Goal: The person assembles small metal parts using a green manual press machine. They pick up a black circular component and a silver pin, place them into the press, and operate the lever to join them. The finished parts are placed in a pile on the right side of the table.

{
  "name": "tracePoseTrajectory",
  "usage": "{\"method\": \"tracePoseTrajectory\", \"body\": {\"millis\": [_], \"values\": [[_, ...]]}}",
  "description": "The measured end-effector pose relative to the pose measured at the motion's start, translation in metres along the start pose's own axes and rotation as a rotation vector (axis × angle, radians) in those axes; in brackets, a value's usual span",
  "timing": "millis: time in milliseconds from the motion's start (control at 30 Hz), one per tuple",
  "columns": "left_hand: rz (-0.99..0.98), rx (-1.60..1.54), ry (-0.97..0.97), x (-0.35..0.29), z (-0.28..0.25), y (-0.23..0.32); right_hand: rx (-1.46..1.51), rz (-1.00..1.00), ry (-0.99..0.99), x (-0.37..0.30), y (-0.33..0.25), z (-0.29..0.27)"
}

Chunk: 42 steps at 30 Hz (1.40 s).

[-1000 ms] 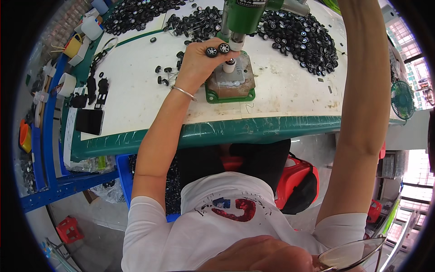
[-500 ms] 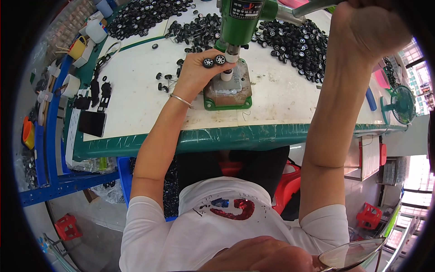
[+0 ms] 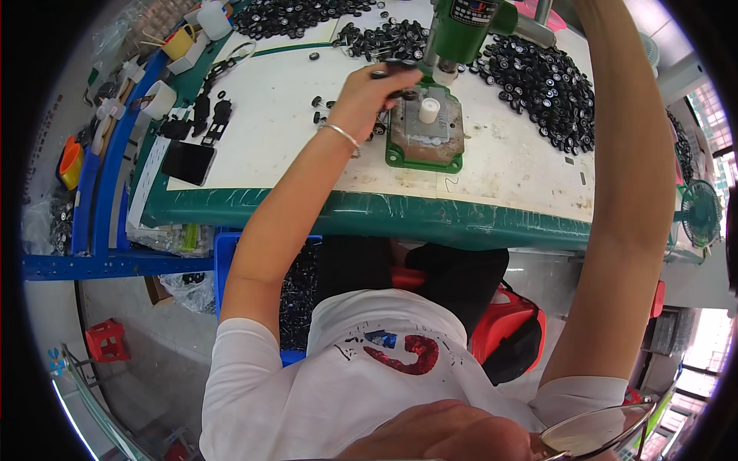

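My right hand is lying beyond the top edge, my forearm [image 3: 629, 146] and the green press [image 3: 463, 34] running off there. Dark pieces [image 3: 406, 94] are blurring in my left hand [image 3: 364, 96].

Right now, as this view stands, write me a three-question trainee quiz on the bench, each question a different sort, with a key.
1. What is the left hand holding?
A) a yellow cup
B) black wheels
C) a green fan

2. True or false: a wheel sits on top of the white post.

3. Fill in: from the person's view, the black phone lies to the ____ of the green press.

Key: 1. B, though they are blurred. 2. False; its top is bare. 3. Left.
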State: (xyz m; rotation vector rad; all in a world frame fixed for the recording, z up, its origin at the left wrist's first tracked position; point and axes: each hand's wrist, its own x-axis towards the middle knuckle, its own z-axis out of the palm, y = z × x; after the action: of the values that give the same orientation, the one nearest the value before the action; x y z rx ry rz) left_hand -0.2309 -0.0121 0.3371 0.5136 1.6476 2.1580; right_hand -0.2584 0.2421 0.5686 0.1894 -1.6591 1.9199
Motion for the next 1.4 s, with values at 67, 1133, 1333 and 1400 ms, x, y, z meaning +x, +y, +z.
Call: {"method": "tracePoseTrajectory", "body": {"millis": [67, 1133, 1333, 1400], "values": [[-0.031, -0.111, 0.027, -0.003, -0.021, 0.004, 0.011, 0.054, -0.014, -0.013, 0.007, 0.0], [0.268, 0.82, -0.218, -0.084, -0.068, -0.001, -0.917, 0.002, -0.123, -0.215, 0.151, -0.104], [-0.043, 0.243, -0.16, -0.079, -0.043, 0.008, -0.754, -0.043, -0.356, -0.232, 0.131, -0.013], [-0.074, 0.066, -0.132, -0.073, -0.039, 0.003, -0.779, -0.106, -0.378, -0.234, 0.131, -0.006]]}}
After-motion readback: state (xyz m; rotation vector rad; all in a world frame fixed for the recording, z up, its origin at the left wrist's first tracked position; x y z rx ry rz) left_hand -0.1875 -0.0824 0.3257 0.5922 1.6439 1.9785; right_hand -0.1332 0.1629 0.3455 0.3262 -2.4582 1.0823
